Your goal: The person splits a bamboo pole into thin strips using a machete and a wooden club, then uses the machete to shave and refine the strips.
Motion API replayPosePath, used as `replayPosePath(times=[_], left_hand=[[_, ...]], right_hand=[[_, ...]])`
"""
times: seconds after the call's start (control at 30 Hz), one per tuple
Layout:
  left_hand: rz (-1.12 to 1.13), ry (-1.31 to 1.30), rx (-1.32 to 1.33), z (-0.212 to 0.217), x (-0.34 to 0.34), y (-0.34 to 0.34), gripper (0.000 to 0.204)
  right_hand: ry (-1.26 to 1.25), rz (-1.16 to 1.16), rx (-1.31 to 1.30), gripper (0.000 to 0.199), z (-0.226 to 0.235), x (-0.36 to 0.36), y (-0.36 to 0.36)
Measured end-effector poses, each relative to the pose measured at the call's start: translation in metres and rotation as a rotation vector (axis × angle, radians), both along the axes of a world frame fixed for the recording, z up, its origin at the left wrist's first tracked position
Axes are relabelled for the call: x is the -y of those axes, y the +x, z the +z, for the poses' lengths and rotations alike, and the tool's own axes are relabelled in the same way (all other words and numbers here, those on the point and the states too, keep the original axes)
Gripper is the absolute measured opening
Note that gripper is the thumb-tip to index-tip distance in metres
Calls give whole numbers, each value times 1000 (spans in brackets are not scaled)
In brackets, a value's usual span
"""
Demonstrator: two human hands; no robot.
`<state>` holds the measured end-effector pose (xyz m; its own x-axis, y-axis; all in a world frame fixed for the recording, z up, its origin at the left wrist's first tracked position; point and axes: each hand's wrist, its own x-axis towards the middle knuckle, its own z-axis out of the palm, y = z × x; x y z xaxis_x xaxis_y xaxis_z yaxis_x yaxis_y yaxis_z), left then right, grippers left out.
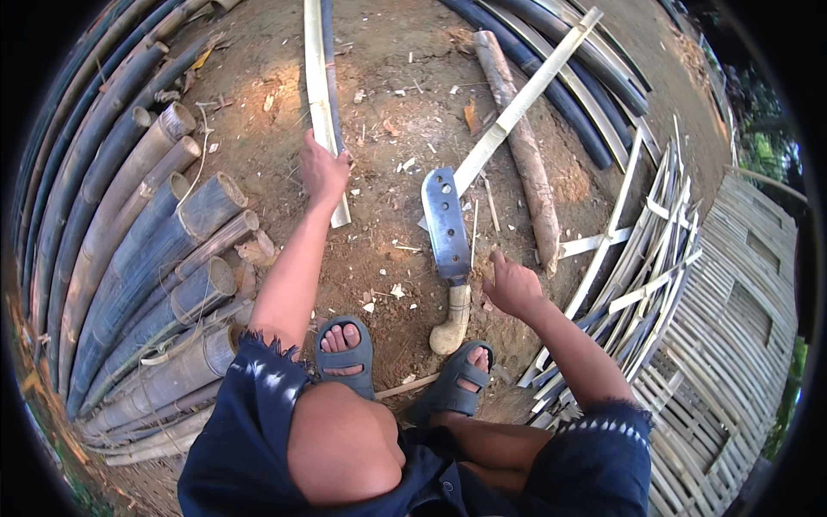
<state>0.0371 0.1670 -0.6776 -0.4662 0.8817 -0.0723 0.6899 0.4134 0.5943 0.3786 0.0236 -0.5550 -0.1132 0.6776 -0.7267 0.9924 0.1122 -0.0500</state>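
My left hand (324,177) is closed round a long split bamboo strip (318,77), pale on its inner face and dark along one edge. The strip's near end shows just below the hand. A broad machete (446,226) lies on the dirt in front of my feet, its blade pierced with several holes and its pale curved handle pointing at me. My right hand (512,286) hovers to the right of that handle, apart from it, loosely bent with the index finger out and nothing in it. Another pale split bamboo piece (525,95) runs from beside the blade across a round log (519,146).
Whole bamboo poles (207,202) are stacked along the left. Dark split lengths (551,82) lie at the far right, and a heap of thin slats (650,250) sits nearer. Beyond it stands a woven bamboo panel (732,327). Wood chips (397,291) litter the dirt.
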Motion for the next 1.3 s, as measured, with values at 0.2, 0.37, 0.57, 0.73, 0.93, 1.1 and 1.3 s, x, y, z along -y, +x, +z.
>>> replayPosePath(times=[0.2,0.37,0.57,0.73,0.93,1.1,1.3], left_hand=[[40,-135,27,26,-20,11,81],[129,-18,414,44,-27,-20,54],[46,24,840,105,-1,6,45],[-13,61,825,164,116,96,41],[-383,193,602,141,185,143,50],[-559,51,559,179,174,168,68],[-971,273,329,210,146,185,85]], right_hand=[[186,-49,-161,44,-28,-16,-19],[360,-251,-375,45,3,-45,-50],[293,-690,-849,63,5,-94,-62],[28,-967,-1287,84,24,-128,-86],[-5,-1025,-1509,74,74,-105,-104],[630,-1082,-1284,54,82,-87,-75],[922,-1250,-1041,23,94,-75,59]])
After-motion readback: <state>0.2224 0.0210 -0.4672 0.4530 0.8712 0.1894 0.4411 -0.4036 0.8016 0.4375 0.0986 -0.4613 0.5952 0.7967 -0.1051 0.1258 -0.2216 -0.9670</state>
